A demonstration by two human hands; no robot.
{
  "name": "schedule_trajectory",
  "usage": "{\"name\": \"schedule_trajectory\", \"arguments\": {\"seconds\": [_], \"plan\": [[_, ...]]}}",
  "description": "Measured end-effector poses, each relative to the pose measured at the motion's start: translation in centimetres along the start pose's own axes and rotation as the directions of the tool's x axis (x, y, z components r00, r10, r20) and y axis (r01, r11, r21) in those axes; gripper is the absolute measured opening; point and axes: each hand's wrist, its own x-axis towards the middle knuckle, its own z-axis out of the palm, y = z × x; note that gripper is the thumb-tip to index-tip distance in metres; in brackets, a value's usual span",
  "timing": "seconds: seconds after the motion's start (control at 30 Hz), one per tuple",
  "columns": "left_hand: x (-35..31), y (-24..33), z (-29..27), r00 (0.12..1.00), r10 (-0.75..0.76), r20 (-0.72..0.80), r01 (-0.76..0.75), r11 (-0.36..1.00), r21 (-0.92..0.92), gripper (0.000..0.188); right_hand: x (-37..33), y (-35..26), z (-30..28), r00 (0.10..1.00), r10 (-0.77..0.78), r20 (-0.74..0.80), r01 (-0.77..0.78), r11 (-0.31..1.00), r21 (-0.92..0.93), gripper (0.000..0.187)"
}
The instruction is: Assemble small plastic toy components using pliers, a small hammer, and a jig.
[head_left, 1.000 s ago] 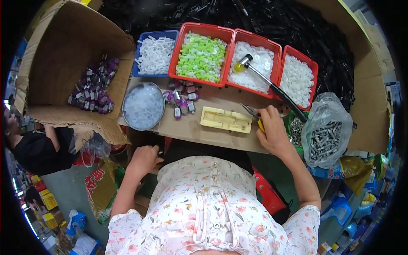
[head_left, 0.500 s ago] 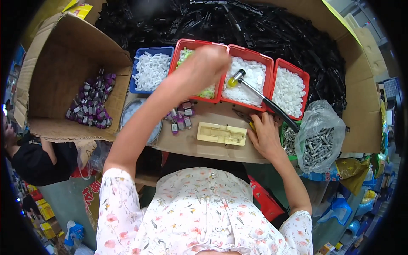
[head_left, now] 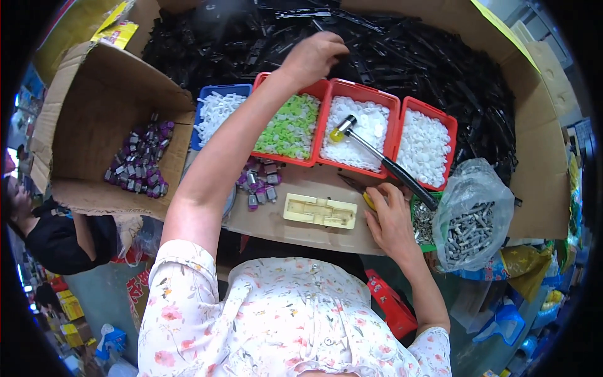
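My left hand [head_left: 317, 55] reaches far over a heap of long black plastic parts [head_left: 408, 69]. Its fingers are bent together, and whatever they pinch is hidden against the black. My right hand [head_left: 394, 221] rests on the table with fingers apart, beside and partly over yellow-handled pliers [head_left: 369, 201]. A cream plastic fixture [head_left: 319, 211] with a long recess lies left of it. Small motors with purple ends [head_left: 259, 183] are piled beyond the fixture's left end. A hammer [head_left: 384, 162] with a yellow-and-black head lies across two red bins.
A blue bin [head_left: 220, 89] holds white pegs; red bins hold green pieces [head_left: 290, 129], white discs [head_left: 361, 122] and white caps [head_left: 426, 141]. More motors sit in a cardboard box [head_left: 78, 113]. A green tray [head_left: 422, 217] and clear bag [head_left: 475, 217] hold metal parts. Someone in black sits left.
My left hand has moved away from me, from above the red bins to the black heap, uncovering the green pieces. My right hand stays by the pliers.
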Motion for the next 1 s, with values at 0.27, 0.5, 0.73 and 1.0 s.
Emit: {"name": "schedule_trajectory", "arguments": {"seconds": [0.27, 0.5, 0.73, 1.0], "plan": [[-5.4, -4.6, -4.8, 0.847, -0.503, -0.173, 0.522, 0.723, 0.453, 0.037, 1.4, -1.4, -0.7, 0.997, -0.072, -0.011, 0.072, 0.996, 0.050, 0.045], [-7.9, -4.7, -6.5, 0.812, -0.560, -0.166, 0.582, 0.756, 0.299, 0.035, 1.2, -2.9, -1.0, 0.996, -0.093, -0.013, 0.093, 0.995, 0.036, 0.045], [-11.3, 8.7, -10.4, 0.977, -0.210, 0.030, 0.212, 0.974, -0.081, 0.032, 2.2, -3.7, -1.7, 0.942, -0.189, -0.277, 0.214, 0.975, 0.061, 0.036], [-19.5, 17.9, -6.1, 0.924, -0.175, 0.340, 0.282, 0.913, -0.295, 0.025, 0.5, -1.5, -0.3, 0.946, -0.107, -0.306, 0.143, 0.985, 0.098, 0.030]]}}
